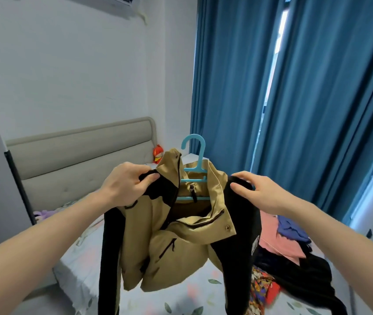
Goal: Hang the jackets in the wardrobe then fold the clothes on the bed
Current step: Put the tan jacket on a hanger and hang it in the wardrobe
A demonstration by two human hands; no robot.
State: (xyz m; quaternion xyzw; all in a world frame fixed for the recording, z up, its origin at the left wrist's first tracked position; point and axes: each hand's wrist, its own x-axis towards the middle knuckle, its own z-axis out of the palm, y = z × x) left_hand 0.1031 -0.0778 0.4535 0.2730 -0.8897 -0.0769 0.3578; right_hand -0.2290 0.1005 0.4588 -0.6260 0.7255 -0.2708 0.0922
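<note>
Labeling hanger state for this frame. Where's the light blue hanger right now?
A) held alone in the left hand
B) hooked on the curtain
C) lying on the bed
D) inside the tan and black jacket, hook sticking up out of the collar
D: the light blue hanger sits inside the tan and black jacket, hook above the collar, while the left hand and right hand grip the jacket's shoulders.

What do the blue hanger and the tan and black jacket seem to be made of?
Blue hanger: probably plastic; smooth moulded hook and bars of one even colour.
Jacket: probably a woven synthetic shell, matte with a slight sheen; it creases crisply and has zips and a metal-looking snap.
</note>
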